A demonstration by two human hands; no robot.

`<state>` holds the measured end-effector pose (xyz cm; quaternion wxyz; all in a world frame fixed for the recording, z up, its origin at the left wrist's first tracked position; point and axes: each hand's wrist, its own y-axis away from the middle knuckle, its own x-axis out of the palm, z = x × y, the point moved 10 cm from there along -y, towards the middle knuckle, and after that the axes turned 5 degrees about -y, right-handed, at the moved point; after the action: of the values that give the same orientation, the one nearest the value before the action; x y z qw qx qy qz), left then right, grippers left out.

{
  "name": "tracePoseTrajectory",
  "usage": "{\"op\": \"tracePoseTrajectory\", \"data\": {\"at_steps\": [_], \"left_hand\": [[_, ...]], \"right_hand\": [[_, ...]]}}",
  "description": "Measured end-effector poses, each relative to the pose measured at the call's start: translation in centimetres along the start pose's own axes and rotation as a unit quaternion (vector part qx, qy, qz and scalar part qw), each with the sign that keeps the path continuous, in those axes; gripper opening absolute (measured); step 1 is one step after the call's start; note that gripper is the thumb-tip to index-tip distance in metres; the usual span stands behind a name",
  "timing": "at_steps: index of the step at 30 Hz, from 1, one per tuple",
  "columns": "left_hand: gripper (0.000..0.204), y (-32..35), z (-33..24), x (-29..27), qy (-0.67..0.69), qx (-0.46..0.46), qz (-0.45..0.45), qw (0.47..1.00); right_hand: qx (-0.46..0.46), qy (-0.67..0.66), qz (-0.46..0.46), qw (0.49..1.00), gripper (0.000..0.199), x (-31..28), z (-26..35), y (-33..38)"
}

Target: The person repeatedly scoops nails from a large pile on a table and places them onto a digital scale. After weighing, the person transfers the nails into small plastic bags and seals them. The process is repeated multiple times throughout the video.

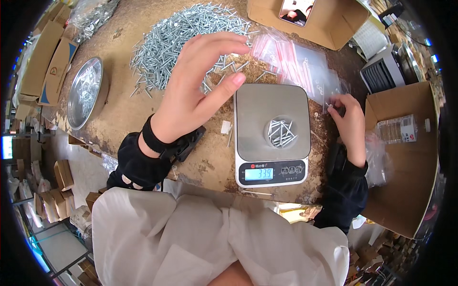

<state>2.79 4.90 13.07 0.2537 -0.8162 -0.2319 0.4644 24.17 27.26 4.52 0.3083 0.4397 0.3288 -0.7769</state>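
A white digital scale (241,164) with a grey metal plate stands on the worn table in front of me. On its plate is a small round dish (280,144) with several silver screws (281,132) in it, and the display is lit. My left hand (195,83) hovers left of the scale, near a large heap of silver screws (183,45); its thumb and fingers are apart with nothing between them. To the right of the scale, my right hand (347,119) pinches at the near end of the clear plastic bags (310,71); the small thing at its fingertips is unclear.
A round metal bowl (101,90) holds shiny items at the left. Behind the bags, a cardboard box (329,26) has a phone (296,10) in it. Another open carton (405,190) at the right contains a clear plastic container (396,129). Cardboard (59,71) stands far left.
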Motion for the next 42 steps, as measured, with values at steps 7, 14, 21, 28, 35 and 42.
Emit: {"op": "tracePoseTrajectory", "data": {"at_steps": [7, 14, 21, 28, 35, 42], "left_hand": [[0.028, 0.0, -0.5, 0.7, 0.018, 0.026, 0.016, 0.999], [0.061, 1.7, -3.3, 4.7, 0.269, -0.092, 0.144, 0.948], [0.035, 2.9, -6.0, 5.2, 0.237, 0.017, 0.164, 0.957], [0.048, 3.8, -6.2, 5.8, 0.14, 0.041, 0.125, 0.981], [0.034, 3.1, -6.3, 4.6, 0.142, -0.005, 0.095, 0.985], [0.013, 3.5, -5.3, 4.8, 0.245, -0.043, 0.063, 0.966]], "right_hand": [[-0.008, -0.067, -0.038, 0.997, 0.034, -0.9, 1.4, -0.1], [-0.268, -0.056, -0.138, 0.952, 0.035, -4.9, 16.8, 4.3], [-0.342, -0.066, -0.096, 0.933, 0.042, -4.3, 19.4, 7.2], [-0.353, -0.089, -0.088, 0.927, 0.041, -3.8, 20.0, 7.5], [-0.351, -0.089, -0.071, 0.929, 0.036, -3.4, 20.1, 7.5], [-0.348, -0.108, -0.074, 0.928, 0.037, -4.3, 19.6, 7.6]]}}
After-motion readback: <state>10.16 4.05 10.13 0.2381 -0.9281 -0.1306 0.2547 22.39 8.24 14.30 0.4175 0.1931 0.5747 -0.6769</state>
